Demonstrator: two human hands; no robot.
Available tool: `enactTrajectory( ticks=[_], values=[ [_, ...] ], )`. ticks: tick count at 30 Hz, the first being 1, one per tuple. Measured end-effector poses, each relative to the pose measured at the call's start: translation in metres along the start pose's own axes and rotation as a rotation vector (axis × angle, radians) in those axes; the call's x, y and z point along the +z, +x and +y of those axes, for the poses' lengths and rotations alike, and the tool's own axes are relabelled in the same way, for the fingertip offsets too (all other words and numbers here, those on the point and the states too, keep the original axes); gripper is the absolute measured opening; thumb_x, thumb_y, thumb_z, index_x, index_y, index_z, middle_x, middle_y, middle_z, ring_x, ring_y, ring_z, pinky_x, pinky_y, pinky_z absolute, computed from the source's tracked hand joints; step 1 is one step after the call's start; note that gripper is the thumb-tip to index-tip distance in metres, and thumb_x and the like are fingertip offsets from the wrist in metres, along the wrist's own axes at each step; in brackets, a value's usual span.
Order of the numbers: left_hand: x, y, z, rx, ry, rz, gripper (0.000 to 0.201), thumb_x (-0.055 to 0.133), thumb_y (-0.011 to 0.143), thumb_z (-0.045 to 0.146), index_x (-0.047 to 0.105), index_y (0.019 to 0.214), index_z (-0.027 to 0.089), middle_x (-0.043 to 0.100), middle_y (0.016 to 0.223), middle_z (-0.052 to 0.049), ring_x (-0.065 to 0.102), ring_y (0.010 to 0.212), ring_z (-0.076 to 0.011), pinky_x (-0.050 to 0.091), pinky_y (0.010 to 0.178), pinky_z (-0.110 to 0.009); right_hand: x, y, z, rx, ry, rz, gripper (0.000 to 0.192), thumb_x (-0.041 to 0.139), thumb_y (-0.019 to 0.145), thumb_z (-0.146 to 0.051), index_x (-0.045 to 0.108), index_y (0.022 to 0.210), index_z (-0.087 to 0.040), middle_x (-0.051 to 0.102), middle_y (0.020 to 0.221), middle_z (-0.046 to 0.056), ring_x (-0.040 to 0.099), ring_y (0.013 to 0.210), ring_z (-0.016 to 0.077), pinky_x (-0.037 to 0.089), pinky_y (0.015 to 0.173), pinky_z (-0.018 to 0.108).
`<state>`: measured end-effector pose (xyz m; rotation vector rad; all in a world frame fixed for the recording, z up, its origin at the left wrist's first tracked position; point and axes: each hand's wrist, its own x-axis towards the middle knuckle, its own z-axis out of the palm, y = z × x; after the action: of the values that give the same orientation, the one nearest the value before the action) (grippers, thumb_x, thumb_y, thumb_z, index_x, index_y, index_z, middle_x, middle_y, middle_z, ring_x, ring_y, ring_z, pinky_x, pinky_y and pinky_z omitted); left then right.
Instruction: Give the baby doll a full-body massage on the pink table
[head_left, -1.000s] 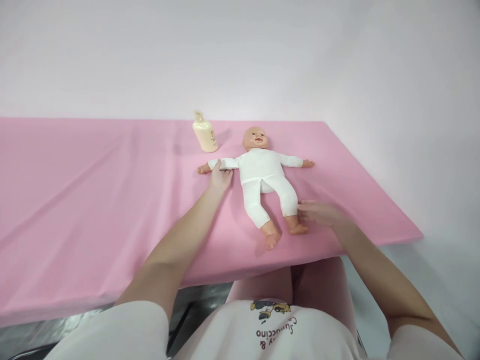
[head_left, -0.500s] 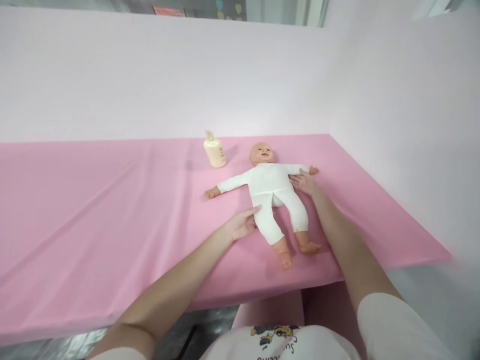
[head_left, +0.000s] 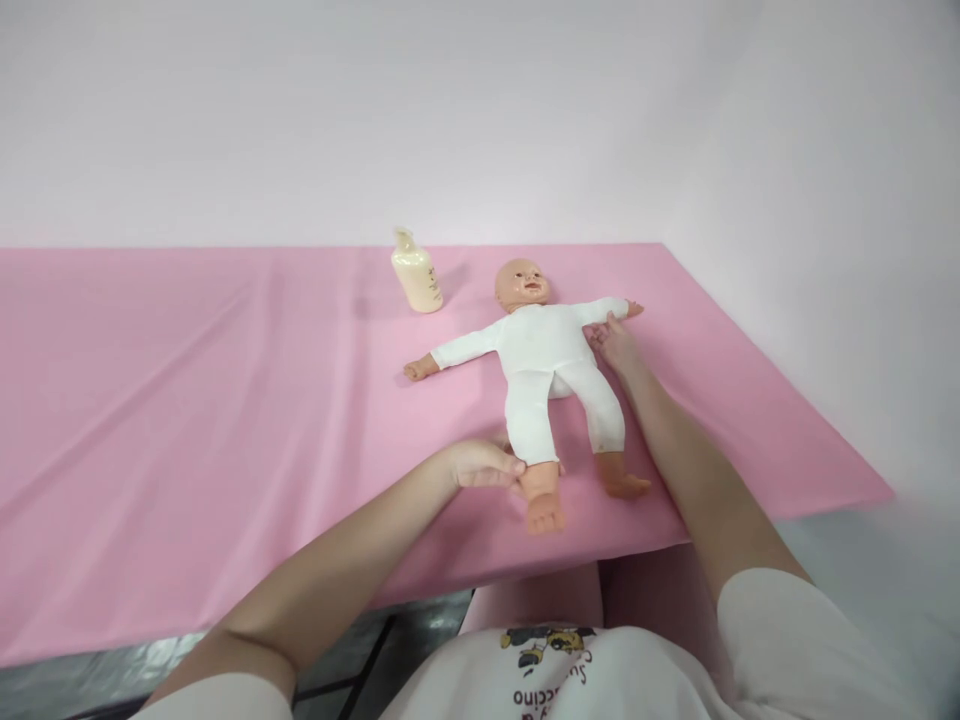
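Note:
A baby doll [head_left: 536,340] in white clothing lies on its back on the pink-covered table [head_left: 187,400], arms spread, feet toward me. My left hand [head_left: 484,465] is closed around its lower leg on the left, thumb on top by the trouser cuff and the other fingers partly hidden beneath. That leg looks slightly raised. Beside the doll's torso, under its right-hand sleeve, rests my right hand [head_left: 613,342]. Its fingers are loosely curled with the thumb apart, near the sleeve, gripping nothing that I can see. The doll's other leg lies between my forearms.
A cream-coloured pump bottle [head_left: 418,278] stands left of the doll's head. Behind the table rises a pale wall [head_left: 337,120], which continues down the right side. The table's front edge runs just before my body.
My left hand has slid from the doll's thigh down to its lower leg and closed around it; that leg has straightened. My right hand's fingers have curled in. The view has tilted down.

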<state>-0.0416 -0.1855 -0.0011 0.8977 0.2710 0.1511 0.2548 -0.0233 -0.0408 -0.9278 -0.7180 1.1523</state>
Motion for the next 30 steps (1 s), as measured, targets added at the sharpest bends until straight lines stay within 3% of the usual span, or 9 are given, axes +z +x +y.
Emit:
enactTrajectory(
  ticks=[6, 10, 12, 14, 17, 21, 24, 27, 30],
  values=[
    [-0.014, -0.017, 0.034, 0.277, -0.188, 0.04, 0.049, 0.07, 0.065, 0.048, 0.062, 0.095, 0.01, 0.063, 0.074, -0.003, 0.056, 0.063, -0.0149, 0.051, 0.083, -0.046, 0.025, -0.029, -0.004, -0.425, -0.294, -0.081, 0.033, 0.068, 0.078, -0.035, 0.055, 0.107, -0.026, 0.064, 0.104, 0.0, 0.062, 0.086, 0.0121, 0.052, 0.075, 0.024],
    [-0.023, -0.015, 0.048, 0.405, -0.298, 0.402, 0.038, 0.054, 0.079, 0.045, 0.06, 0.089, 0.009, 0.056, 0.068, -0.002, 0.053, 0.062, -0.0143, 0.053, 0.077, -0.038, 0.035, -0.044, -0.007, -0.63, -0.685, -0.426, 0.026, 0.06, 0.085, -0.03, 0.062, 0.11, -0.027, 0.064, 0.111, 0.004, 0.06, 0.107, 0.0208, 0.046, 0.1, 0.038],
    [-0.03, -0.013, 0.046, 0.419, -0.303, 0.497, 0.036, 0.051, 0.081, 0.042, 0.061, 0.09, 0.009, 0.058, 0.069, -0.004, 0.055, 0.065, -0.017, 0.053, 0.08, -0.041, 0.035, -0.046, -0.006, -0.701, -0.792, -0.502, 0.026, 0.057, 0.086, -0.027, 0.063, 0.111, -0.028, 0.062, 0.117, 0.004, 0.056, 0.114, 0.0222, 0.044, 0.104, 0.04],
    [-0.036, -0.014, 0.042, 0.386, -0.266, 0.461, 0.036, 0.053, 0.08, 0.042, 0.062, 0.091, 0.009, 0.06, 0.069, -0.005, 0.056, 0.065, -0.0179, 0.053, 0.083, -0.046, 0.033, -0.043, -0.003, -0.692, -0.752, -0.417, 0.031, 0.057, 0.086, -0.028, 0.059, 0.116, -0.027, 0.06, 0.119, 0.006, 0.058, 0.11, 0.0214, 0.048, 0.096, 0.038],
    [-0.04, -0.02, 0.035, 0.263, -0.127, 0.278, 0.042, 0.061, 0.075, 0.046, 0.065, 0.094, 0.008, 0.065, 0.073, -0.007, 0.061, 0.067, -0.0201, 0.052, 0.082, -0.048, 0.025, -0.032, 0.003, -0.575, -0.541, -0.188, 0.04, 0.062, 0.083, -0.035, 0.05, 0.12, -0.027, 0.059, 0.116, 0.005, 0.061, 0.094, 0.0166, 0.052, 0.08, 0.03],
    [-0.033, -0.026, 0.032, -0.046, 0.255, 0.06, 0.049, 0.079, 0.062, 0.04, 0.068, 0.101, 0.011, 0.071, 0.094, -0.012, 0.067, 0.09, -0.0299, 0.05, 0.087, -0.043, 0.011, -0.014, 0.006, -0.333, -0.281, 0.073, 0.034, 0.065, 0.078, -0.037, 0.047, 0.104, -0.024, 0.06, 0.093, 0.0, 0.056, 0.068, 0.0104, 0.049, 0.061, 0.024],
    [-0.03, -0.025, 0.032, -0.199, 0.48, 0.025, 0.045, 0.082, 0.061, 0.031, 0.069, 0.101, 0.016, 0.072, 0.092, -0.009, 0.066, 0.091, -0.0271, 0.049, 0.086, -0.038, 0.002, -0.005, 0.005, -0.2, -0.209, 0.152, 0.03, 0.066, 0.076, -0.035, 0.047, 0.096, -0.022, 0.055, 0.074, -0.003, 0.052, 0.06, 0.0107, 0.047, 0.055, 0.024],
    [-0.034, -0.024, 0.031, -0.051, 0.358, 0.117, 0.04, 0.079, 0.062, 0.04, 0.068, 0.09, 0.014, 0.07, 0.08, -0.009, 0.065, 0.08, -0.0261, 0.05, 0.081, -0.04, 0.003, -0.008, 0.004, -0.267, -0.231, 0.128, 0.03, 0.066, 0.076, -0.037, 0.047, 0.095, -0.022, 0.054, 0.075, -0.003, 0.053, 0.063, 0.0118, 0.048, 0.058, 0.025],
    [-0.038, -0.021, 0.035, 0.235, 0.012, 0.306, 0.045, 0.07, 0.065, 0.054, 0.064, 0.079, 0.012, 0.061, 0.064, -0.005, 0.057, 0.064, -0.0193, 0.05, 0.077, -0.041, 0.013, -0.02, 0.003, -0.473, -0.395, -0.049, 0.03, 0.063, 0.079, -0.037, 0.049, 0.102, -0.024, 0.058, 0.088, 0.0, 0.056, 0.075, 0.0131, 0.049, 0.066, 0.026]
  ],
)
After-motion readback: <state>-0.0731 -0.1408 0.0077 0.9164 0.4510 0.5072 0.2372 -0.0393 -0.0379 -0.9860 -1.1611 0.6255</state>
